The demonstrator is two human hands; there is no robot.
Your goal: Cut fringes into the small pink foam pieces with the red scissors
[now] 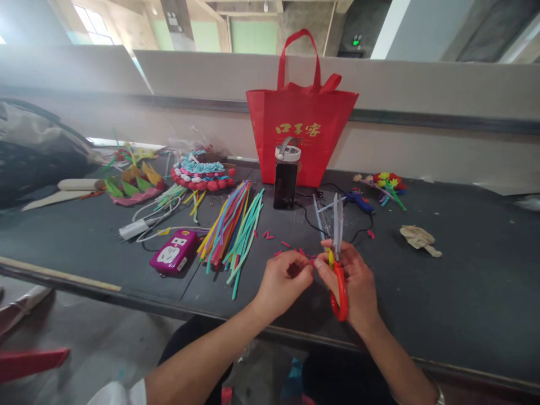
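Over the dark table (464,298), the person's right hand (358,281) was wrapped around red-handled scissors (341,292), the blades pointing away toward the far side. The left hand (284,281) hovered just beside it, thumb and forefinger drawn into a narrow pinch; from where I stood I couldn't tell whether they gripped anything. Short pink pieces (286,244) lay scattered on the tabletop just beyond the fingers. To the left of the hands lay a loose bundle of colourful stems (228,225), and beside that a purple power socket (172,253). Farther back, a black phone (285,188) stood upright before a red bag (304,112), with a blue glue gun (360,201) off to the right.
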